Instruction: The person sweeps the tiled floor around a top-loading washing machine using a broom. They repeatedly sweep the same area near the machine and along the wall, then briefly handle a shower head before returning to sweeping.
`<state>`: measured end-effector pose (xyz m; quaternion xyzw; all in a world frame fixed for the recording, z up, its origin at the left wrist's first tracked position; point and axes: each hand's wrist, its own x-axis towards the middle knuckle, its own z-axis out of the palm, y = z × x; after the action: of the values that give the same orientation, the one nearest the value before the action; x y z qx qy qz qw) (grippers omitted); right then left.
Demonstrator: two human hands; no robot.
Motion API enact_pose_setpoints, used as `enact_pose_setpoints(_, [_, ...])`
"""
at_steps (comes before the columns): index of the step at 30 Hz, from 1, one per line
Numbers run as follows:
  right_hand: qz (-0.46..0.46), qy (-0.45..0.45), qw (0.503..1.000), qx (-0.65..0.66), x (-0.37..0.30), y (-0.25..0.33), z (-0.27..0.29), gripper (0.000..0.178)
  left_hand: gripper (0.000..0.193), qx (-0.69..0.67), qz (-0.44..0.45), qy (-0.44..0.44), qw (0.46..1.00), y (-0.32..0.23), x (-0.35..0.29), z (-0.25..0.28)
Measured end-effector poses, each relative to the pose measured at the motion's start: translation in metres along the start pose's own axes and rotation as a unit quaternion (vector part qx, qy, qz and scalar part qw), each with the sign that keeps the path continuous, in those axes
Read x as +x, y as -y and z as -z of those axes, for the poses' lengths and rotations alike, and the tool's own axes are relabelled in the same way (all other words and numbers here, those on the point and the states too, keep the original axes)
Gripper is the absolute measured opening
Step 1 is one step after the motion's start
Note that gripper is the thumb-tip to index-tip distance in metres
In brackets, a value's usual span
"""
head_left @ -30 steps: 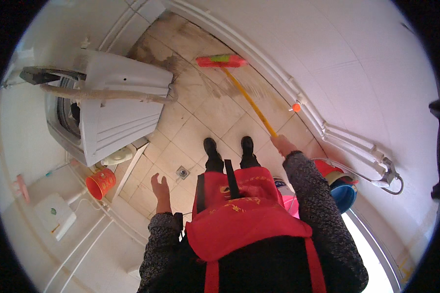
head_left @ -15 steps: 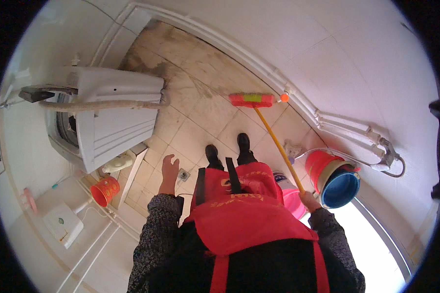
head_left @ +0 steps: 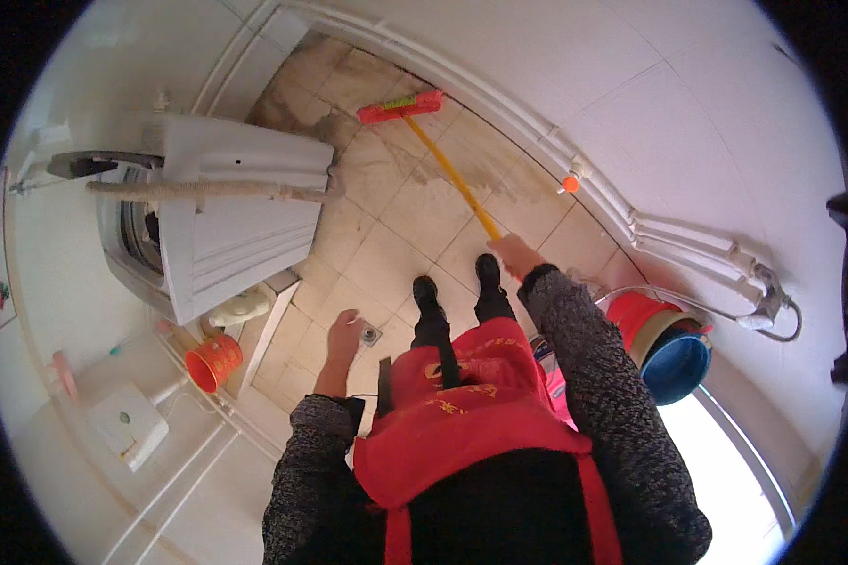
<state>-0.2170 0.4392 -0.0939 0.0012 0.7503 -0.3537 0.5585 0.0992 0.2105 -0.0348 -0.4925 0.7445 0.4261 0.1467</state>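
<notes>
My right hand (head_left: 514, 254) is closed around the yellow handle of a floor brush (head_left: 448, 174), with my right arm stretched forward. The brush's wide pink head (head_left: 400, 106), with a yellow-green patch of bristles, is at the far part of the floor near stained tiles. Empty and apart from everything, my left hand (head_left: 343, 337) hangs to the left of my body with its fingers loosely bent. Below it the round floor drain (head_left: 370, 335) shows in the tiles.
A white washing machine (head_left: 245, 212) with a grey hose stands at the left. Near it sits an orange-red bucket (head_left: 214, 363). White pipes (head_left: 612, 193) with an orange-capped tap run along the right wall. Stacked buckets (head_left: 674, 363), a blue one foremost, stand at my right.
My right hand has pushed forward and left, taking the brush head from beside the tap to the far floor. The left hand's fingers have drawn in a little.
</notes>
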Motion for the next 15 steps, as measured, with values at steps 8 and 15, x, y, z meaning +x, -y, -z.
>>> enact_pose_setpoints(8, [0.016, 0.371, 0.928, 0.018, -0.05, 0.011, -0.109, 0.041, 0.05, -0.174, 0.139, 0.246, 0.943, -0.123, 0.003, -0.06])
enact_pose_setpoints(15, [-0.069, 0.127, 0.981, 0.129, 0.009, 0.019, -0.175, 0.032, 0.031, -0.366, 0.228, 0.326, 0.841, -0.091, -0.01, -0.042])
